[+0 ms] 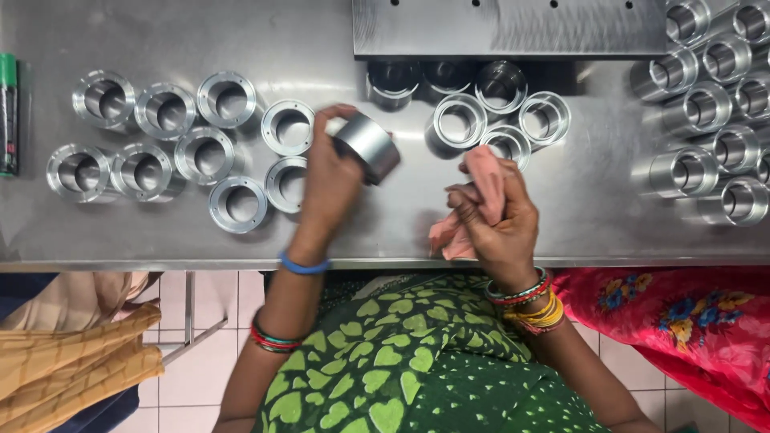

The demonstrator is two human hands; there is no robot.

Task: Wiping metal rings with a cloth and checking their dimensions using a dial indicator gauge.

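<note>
1. Green marker pen (7, 112), at the bench's (160, 32) far left edge.
2. Flanged polished steel rings (167, 111), clustered on the bench.
3. Left hand (330, 180) grips a short polished steel sleeve (369, 144) by its rim, above the bench; probably heavy, rigid, slippery.
4. Right hand (493, 216) clutches a soft pink cloth (473, 200).
5. Tall steel sleeves (706, 108), far right.

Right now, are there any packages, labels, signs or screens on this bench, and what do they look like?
Marker pen: far left edge of the metal table, a slim dark cylinder with a green cap and a small printed label.
No packages, signs or screens.
</note>
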